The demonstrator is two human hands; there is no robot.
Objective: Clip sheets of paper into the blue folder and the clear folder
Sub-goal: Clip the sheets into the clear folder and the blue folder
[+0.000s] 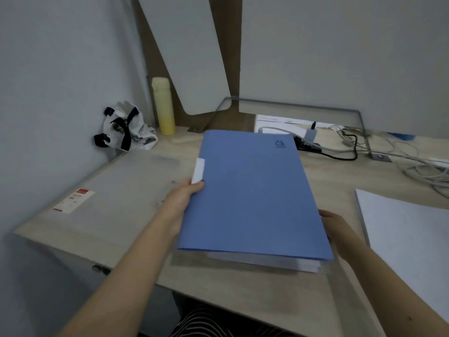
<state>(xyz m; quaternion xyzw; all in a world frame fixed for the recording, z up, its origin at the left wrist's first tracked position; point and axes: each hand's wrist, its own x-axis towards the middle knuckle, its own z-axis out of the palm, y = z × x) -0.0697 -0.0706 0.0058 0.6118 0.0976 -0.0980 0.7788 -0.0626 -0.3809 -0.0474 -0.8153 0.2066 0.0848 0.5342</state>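
The blue folder [252, 193] is closed and held a little above the wooden desk [218, 285], its spine with a white label to the left. My left hand [181, 200] grips the spine edge, thumb on top. My right hand [339, 229] holds the right edge, its fingers mostly hidden under the cover. Beneath the blue folder lies the clear folder [267, 262] with white sheets showing at its lower edge. A second translucent cover [116, 188] with a red-and-white sticker lies flat to the left. A stack of white paper [408, 229] lies on the right.
A yellow bottle [164, 105] and a white bag with black straps [124, 127] stand at the back left by the wall. A power strip [308, 143] and tangled cables [413, 164] fill the back right. A metal-framed divider [291, 103] rises behind.
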